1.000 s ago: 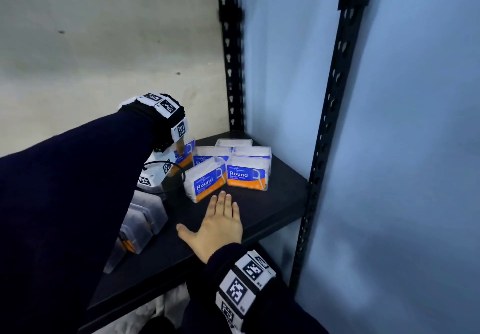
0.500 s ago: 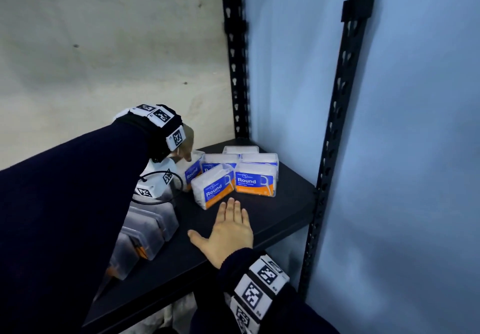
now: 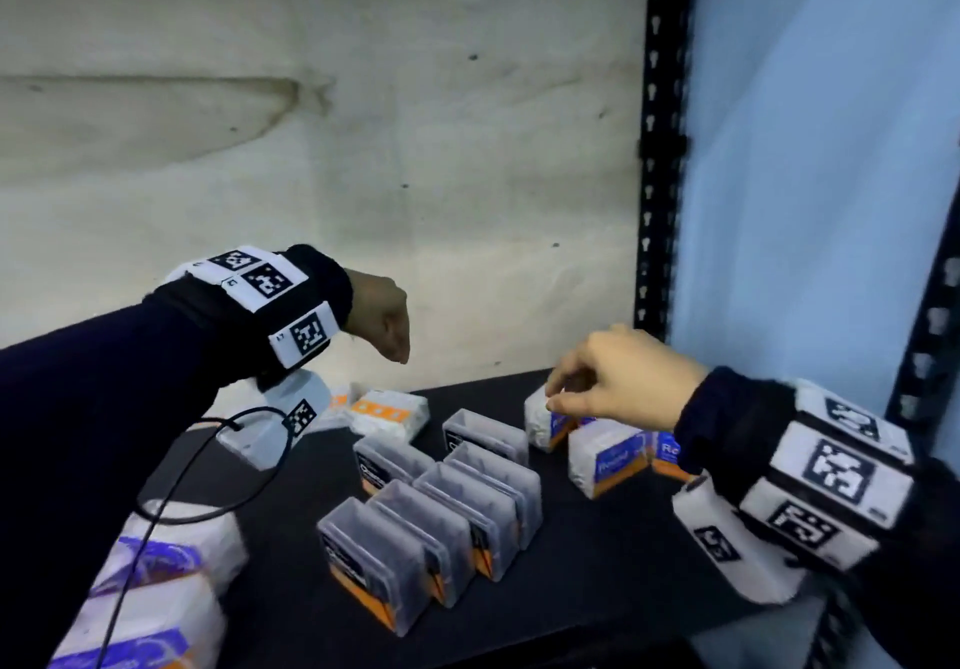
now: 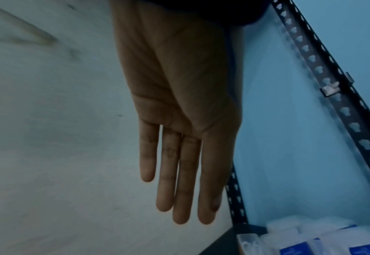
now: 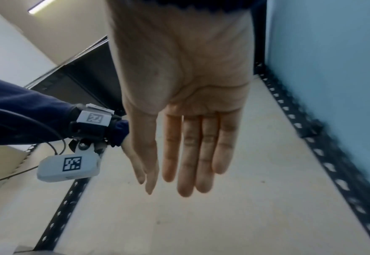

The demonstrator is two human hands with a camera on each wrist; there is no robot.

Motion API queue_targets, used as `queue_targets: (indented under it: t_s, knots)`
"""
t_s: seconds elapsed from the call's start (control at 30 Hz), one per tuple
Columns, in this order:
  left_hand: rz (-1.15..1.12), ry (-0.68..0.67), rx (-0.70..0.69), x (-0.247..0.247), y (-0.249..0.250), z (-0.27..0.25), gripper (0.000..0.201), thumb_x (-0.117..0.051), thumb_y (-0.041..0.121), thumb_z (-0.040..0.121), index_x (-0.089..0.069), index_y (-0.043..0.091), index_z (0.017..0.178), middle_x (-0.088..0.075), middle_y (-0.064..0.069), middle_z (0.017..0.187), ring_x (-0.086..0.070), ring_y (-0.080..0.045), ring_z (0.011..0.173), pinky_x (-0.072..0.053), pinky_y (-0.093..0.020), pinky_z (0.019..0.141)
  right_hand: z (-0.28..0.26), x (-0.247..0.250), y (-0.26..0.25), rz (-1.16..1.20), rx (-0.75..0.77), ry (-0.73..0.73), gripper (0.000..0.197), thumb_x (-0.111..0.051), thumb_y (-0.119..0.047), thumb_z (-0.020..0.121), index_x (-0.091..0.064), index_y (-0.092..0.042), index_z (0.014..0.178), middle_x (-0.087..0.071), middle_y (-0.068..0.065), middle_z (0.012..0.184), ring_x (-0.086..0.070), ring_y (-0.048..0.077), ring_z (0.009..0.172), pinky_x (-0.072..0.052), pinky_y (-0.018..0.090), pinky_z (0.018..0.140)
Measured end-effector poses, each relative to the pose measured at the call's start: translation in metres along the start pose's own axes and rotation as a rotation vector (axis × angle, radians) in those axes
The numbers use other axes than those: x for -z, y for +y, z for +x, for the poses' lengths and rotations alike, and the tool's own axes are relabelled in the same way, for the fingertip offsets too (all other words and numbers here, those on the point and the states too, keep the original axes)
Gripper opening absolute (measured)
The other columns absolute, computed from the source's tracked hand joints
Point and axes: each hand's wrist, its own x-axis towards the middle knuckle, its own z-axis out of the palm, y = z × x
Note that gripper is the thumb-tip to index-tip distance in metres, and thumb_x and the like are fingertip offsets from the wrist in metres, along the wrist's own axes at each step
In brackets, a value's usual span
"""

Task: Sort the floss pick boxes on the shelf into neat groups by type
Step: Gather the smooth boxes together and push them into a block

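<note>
Our right hand (image 3: pixel 618 382) hangs just above the far blue-orange box (image 3: pixel 540 421) at the shelf's (image 3: pixel 597 564) right back, fingers relaxed, holding nothing. Left hand (image 3: pixel 382 317) is farther, empty.

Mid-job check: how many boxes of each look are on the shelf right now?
Clear grey boxes: 6
White blue-and-orange "Round" boxes: 3
White orange-topped boxes: 2
White purple-labelled boxes: 2
Total: 13 visible; more may be hidden.
</note>
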Motion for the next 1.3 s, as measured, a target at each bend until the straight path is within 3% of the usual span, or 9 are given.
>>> queue_targets:
  t_s: [0.17, 0.3, 0.43, 0.73, 0.83, 0.93, 1.07, 1.17, 1.3]
  knots:
    - [0.015, -0.032, 0.123, -0.026, -0.057, -0.027, 0.033, -0.055, 0.016, 0.093, -0.062, 0.010, 0.125, -0.064, -0.008, 0.128, -0.060, -0.018, 0.117, -0.038, 0.002, 0.062, 0.061, 0.016, -0.026, -0.068, 0.233, -0.098, 0.032, -0.062, -0.031, 0.087, -0.070, -0.013, 0.112, -0.073, 0.005, 0.110, -0.065, 0.017, 0.100, -0.041, 0.019, 0.081]
    - [0.036, -0.098, 0.225, -0.048, -0.091, -0.035, 0.036, -0.053, 0.021, 0.094, -0.058, 0.012, 0.128, -0.061, -0.005, 0.133, -0.057, -0.018, 0.122, -0.040, -0.019, 0.092, 0.116, 0.008, -0.047, -0.286, 0.307, -0.182, 0.038, -0.061, -0.035, 0.087, -0.066, -0.013, 0.117, -0.070, 0.004, 0.116, -0.062, 0.020, 0.107, -0.045, 0.024, 0.087]
    - [0.035, -0.173, 0.289, -0.068, -0.119, -0.024, 0.040, -0.055, 0.023, 0.093, -0.055, 0.013, 0.131, -0.058, -0.005, 0.135, -0.055, -0.022, 0.123, -0.043, -0.031, 0.103, 0.167, -0.007, -0.066, -0.385, 0.318, -0.237, 0.042, -0.061, -0.037, 0.087, -0.064, -0.012, 0.120, -0.066, 0.005, 0.120, -0.060, 0.022, 0.112, -0.045, 0.027, 0.090]
    - [0.004, -0.306, 0.288, -0.095, -0.149, 0.021, 0.069, -0.067, 0.038, 0.084, -0.040, 0.013, 0.142, -0.047, -0.001, 0.145, -0.049, -0.022, 0.129, -0.040, -0.032, 0.108, 0.246, -0.056, -0.083, -0.473, 0.220, -0.508, 0.055, -0.069, -0.040, 0.080, -0.061, -0.007, 0.123, -0.065, 0.008, 0.123, -0.060, 0.023, 0.104, -0.044, 0.025, 0.080]
    - [0.042, -0.316, 0.279, -0.102, -0.153, 0.037, 0.074, -0.067, 0.038, 0.084, -0.035, 0.012, 0.145, -0.045, -0.003, 0.147, -0.047, -0.022, 0.131, -0.038, -0.032, 0.109, 0.261, -0.071, -0.084, -0.509, 0.172, -0.561, 0.063, -0.070, -0.047, 0.076, -0.061, -0.005, 0.122, -0.064, 0.010, 0.125, -0.060, 0.026, 0.112, -0.048, 0.029, 0.088]
    - [0.045, -0.326, 0.277, -0.110, -0.157, 0.052, 0.077, -0.067, 0.038, 0.084, -0.032, 0.010, 0.146, -0.041, -0.005, 0.150, -0.045, -0.023, 0.133, -0.037, -0.031, 0.109, 0.274, -0.082, -0.085, -0.565, 0.140, -0.604, 0.050, -0.067, -0.055, 0.075, -0.063, -0.005, 0.073, -0.063, 0.006, 0.072, -0.057, 0.025, 0.067, -0.045, 0.028, 0.061]
    - [0.031, -0.360, 0.260, -0.120, -0.168, 0.065, 0.065, -0.069, 0.030, 0.083, -0.042, 0.011, 0.140, -0.051, -0.006, 0.133, -0.051, -0.021, 0.120, -0.043, -0.024, 0.089, 0.277, -0.088, -0.090, -0.620, 0.131, -0.646, 0.055, -0.063, -0.056, 0.079, -0.039, -0.014, 0.053, -0.037, -0.002, 0.055, -0.032, 0.014, 0.050, -0.026, 0.025, 0.049]
    - [0.121, -0.365, 0.161, -0.121, -0.171, 0.070, 0.029, -0.070, 0.023, 0.083, -0.047, 0.018, 0.101, -0.051, -0.004, 0.101, -0.050, -0.017, 0.091, -0.044, -0.016, 0.075, 0.275, -0.094, -0.092, -0.643, 0.131, -0.679, 0.053, -0.061, -0.057, 0.079, -0.041, -0.015, 0.055, -0.038, -0.002, 0.057, -0.033, 0.014, 0.050, -0.027, 0.024, 0.049]
    - [0.064, -0.421, 0.233, -0.122, -0.158, 0.080, 0.040, -0.066, 0.034, 0.085, -0.033, 0.021, 0.067, -0.042, 0.001, 0.039, -0.035, -0.016, 0.045, -0.027, -0.013, 0.034, 0.276, -0.104, -0.100, -0.689, 0.163, -0.720, 0.053, -0.058, -0.057, 0.082, -0.064, -0.007, 0.097, -0.041, -0.002, 0.061, -0.037, 0.012, 0.052, -0.031, 0.025, 0.050]
